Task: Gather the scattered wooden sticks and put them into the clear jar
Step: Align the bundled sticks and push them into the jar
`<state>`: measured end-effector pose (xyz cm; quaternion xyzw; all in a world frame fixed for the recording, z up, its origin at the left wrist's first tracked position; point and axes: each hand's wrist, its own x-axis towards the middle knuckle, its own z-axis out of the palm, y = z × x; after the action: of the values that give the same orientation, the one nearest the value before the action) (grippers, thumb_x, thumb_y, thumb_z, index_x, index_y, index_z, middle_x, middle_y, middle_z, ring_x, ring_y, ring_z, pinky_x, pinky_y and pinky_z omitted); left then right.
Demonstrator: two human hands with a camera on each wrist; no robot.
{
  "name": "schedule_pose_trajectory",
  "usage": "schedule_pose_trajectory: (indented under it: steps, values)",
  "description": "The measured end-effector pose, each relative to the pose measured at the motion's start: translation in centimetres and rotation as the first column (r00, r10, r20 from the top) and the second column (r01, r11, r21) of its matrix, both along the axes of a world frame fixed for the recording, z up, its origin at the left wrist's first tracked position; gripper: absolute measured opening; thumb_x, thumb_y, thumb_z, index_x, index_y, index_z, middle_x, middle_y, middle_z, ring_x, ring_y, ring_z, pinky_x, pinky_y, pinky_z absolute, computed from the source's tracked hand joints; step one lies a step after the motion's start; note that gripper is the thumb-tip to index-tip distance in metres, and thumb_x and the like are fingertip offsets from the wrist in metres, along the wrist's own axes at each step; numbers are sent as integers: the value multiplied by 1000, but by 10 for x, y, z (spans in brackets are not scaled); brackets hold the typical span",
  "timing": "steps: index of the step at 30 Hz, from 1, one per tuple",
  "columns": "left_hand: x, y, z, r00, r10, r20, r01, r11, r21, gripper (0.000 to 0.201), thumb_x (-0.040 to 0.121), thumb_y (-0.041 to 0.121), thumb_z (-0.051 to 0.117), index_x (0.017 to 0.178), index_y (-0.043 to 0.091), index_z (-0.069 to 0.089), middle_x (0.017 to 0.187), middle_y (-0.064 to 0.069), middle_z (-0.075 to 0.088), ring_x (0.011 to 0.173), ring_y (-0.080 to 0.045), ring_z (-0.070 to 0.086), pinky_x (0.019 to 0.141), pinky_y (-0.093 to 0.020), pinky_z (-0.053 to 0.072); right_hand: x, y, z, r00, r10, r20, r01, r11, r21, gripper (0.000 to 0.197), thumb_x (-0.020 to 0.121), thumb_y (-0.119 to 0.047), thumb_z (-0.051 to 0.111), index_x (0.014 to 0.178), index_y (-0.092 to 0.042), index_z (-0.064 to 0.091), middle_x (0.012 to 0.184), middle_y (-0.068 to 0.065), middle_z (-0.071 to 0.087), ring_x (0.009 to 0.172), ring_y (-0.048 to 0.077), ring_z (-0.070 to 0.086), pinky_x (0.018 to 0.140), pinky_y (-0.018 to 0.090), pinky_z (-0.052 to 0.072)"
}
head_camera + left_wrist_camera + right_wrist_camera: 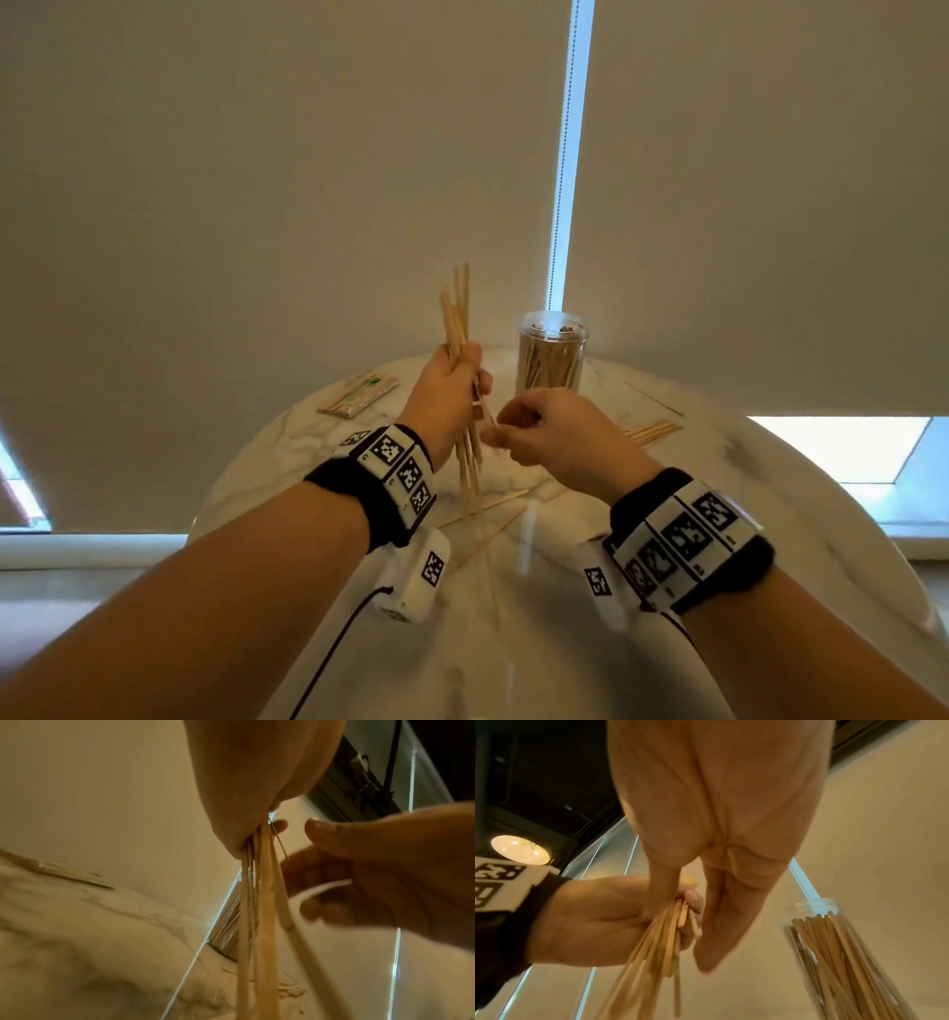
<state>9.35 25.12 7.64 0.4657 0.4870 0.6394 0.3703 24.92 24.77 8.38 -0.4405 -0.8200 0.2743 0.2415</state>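
The left hand is gripping a bundle of sticks in its fist, holding them nearly upright above the table, with their ends sticking out above and below the fingers. The right hand is hovering just beside the bundle, its fingers curled and its thumb and forefinger pinched together close to the lower part of the sticks. Whether it is actually pinching a stick cannot be told; the wrist views are blurred there. Both wrists are wearing black bands with white marker blocks.

Taking the jar as the landmark: it is standing upright on the far side of the table, behind the right hand and just to the right of the held bundle. It is clear, open at the top and already packed with sticks.

Nearer than the jar, below the two hands, a few loose sticks are lying crossed on the table. To the right of the jar and a little nearer, a small pile of sticks is lying flat. To the left of the jar, a wrapped packet of sticks is lying on the table. Behind the jar, a pale blind is hanging down.
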Motion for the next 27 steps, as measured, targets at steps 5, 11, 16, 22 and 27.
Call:
schedule_pose_trajectory:
  steps: [5,11,16,22,27]
  values:
    - [8,0,7,951,-83,299,67,996,62,21,106,36,41,96,19,48,62,4,42,54,-10,46,64,-31,52,-9,-4,-16,993,102,66,-78,951,-299,47,80,-44,80,112,-15,62,90,1,77,77,12,75,78,28,61]
    - [22,0,5,960,-142,242,125,989,84,17,101,36,54,95,22,47,62,6,41,51,-10,38,53,-28,44,-10,6,-22,991,67,-119,-89,976,-196,14,92,-22,70,86,-12,77,77,1,77,71,13,73,67,20,58]
    - [26,-2,7,945,-126,303,103,991,90,22,100,37,53,92,19,46,60,6,38,50,-10,35,52,-26,40,-7,6,-11,994,26,-107,-45,982,-181,20,87,-32,76,95,-13,75,80,2,76,77,14,73,75,27,57]
    - [28,-16,21,926,-97,365,54,990,127,29,100,42,52,88,18,42,60,5,36,48,-9,31,50,-26,34,-6,-9,-4,979,163,123,-110,929,-354,18,94,-25,69,102,-10,73,89,1,78,83,13,75,80,26,60]
    - [18,-25,35,925,-44,377,-11,990,143,22,102,39,48,95,18,45,61,6,38,47,-7,32,49,-25,36,4,-22,1,992,121,31,-106,948,-299,13,95,-28,67,96,-16,74,84,-5,78,77,6,74,68,18,57]
